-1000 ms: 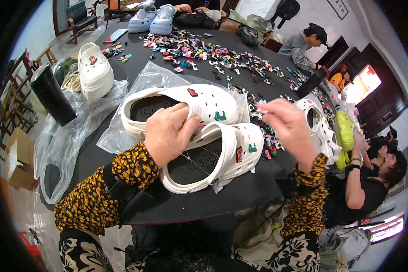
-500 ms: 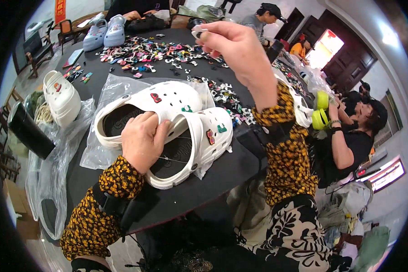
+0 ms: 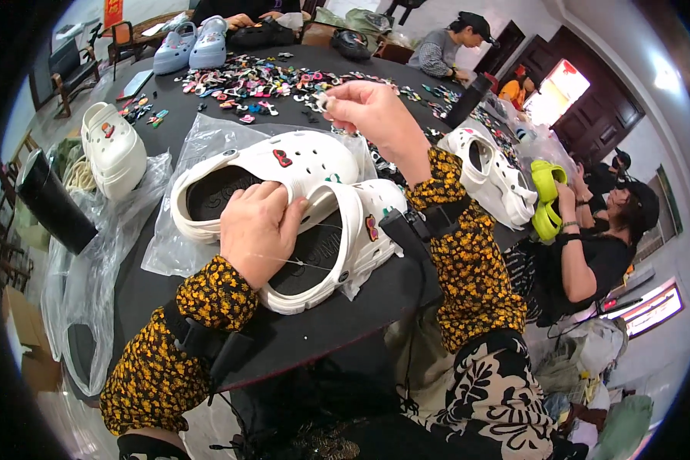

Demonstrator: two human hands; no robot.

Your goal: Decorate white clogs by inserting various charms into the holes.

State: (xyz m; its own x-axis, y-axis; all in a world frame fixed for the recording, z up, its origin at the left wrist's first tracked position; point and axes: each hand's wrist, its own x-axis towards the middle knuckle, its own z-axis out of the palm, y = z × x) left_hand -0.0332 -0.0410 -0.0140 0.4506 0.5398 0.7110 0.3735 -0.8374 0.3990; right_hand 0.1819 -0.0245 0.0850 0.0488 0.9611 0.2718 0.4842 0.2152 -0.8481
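A pair of white clogs sits side by side on the table in front of me, with coloured charms in the tops. My left hand (image 3: 257, 230) is closed over the side of the far clog (image 3: 322, 153), its thumb by the strap of the near clog (image 3: 284, 299). A thin clear thread runs across the near clog's opening. Above the far clog's toe, my right hand (image 3: 383, 126) pinches a small whitish charm (image 3: 323, 102) between thumb and fingers; its exact shape is too small to make out. Clear plastic sheeting (image 3: 169, 249) lies under the clogs.
Loose charms (image 3: 245, 84) spread over the far table. Light blue clogs (image 3: 208, 46) stand beyond; another white clog (image 3: 115, 157) and a black cylinder (image 3: 54, 203) are at left. On the right, a co-worker holds lime-green clogs (image 3: 544, 184) near more white clogs (image 3: 487, 172).
My right hand has come down toward the far clog with the charm still pinched. My left hand keeps its grip. The view has shifted slightly, and the co-worker's green clogs are turned differently.
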